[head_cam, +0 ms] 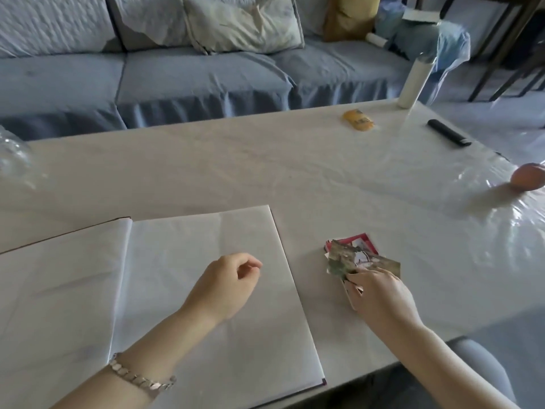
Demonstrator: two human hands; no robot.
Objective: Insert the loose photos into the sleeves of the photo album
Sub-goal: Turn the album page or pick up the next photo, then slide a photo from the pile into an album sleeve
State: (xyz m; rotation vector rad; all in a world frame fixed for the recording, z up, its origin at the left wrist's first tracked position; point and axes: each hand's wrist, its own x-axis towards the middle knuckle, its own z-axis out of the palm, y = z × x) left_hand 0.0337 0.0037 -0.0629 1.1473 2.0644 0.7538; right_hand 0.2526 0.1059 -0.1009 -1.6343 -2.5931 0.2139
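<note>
The photo album (165, 255) lies open on the table in front of me, showing white pages with a spine fold at the left. My left hand (227, 284) hovers over the right page with fingers loosely curled and nothing in them. A small stack of loose photos (354, 256) lies on the table just right of the album. My right hand (380, 293) reaches onto the near edge of the stack, and its fingers pinch the top photo.
A white bottle (413, 81), a yellow packet (358, 121) and a black remote (448, 132) lie at the far right of the table. An orange fruit (528, 177) sits on crinkled clear plastic (501, 219). A blue sofa (191, 72) stands behind.
</note>
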